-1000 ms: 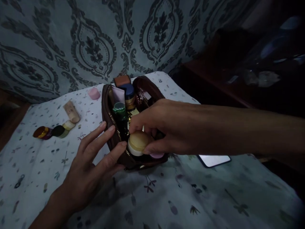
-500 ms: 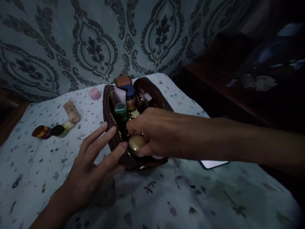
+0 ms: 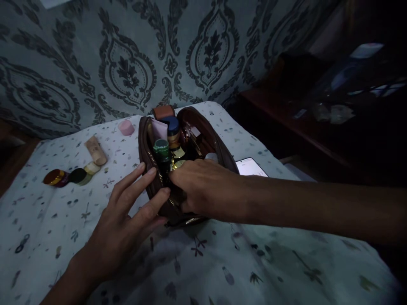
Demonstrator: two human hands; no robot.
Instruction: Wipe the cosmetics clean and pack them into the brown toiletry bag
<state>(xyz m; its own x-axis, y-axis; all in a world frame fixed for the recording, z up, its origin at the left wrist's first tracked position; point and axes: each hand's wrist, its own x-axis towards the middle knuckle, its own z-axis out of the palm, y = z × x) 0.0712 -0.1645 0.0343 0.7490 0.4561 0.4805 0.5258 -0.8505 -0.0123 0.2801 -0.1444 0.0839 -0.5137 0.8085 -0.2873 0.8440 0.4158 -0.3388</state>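
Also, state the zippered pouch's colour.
The zippered pouch is dark brown, best seen in the head view.

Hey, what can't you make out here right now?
All in the head view:
The right hand: its grip, and anything held, hidden behind it inside the brown zippered bag.
Bright-screened rectangular phone: near part covered by the right forearm.
Beige flattened tube: print too small.
Left forearm: cut off by the bottom edge.

The place looks like a room in a home; a wall covering or curtain (image 3: 127, 72) with ornate medallions fills the top of the frame; a plant-printed cloth (image 3: 251, 250) spreads below; a zippered toiletry bag (image 3: 224, 150) sits mid-frame, small jars (image 3: 79, 176) at left; dark reddish furniture (image 3: 270, 106) stands upper right.
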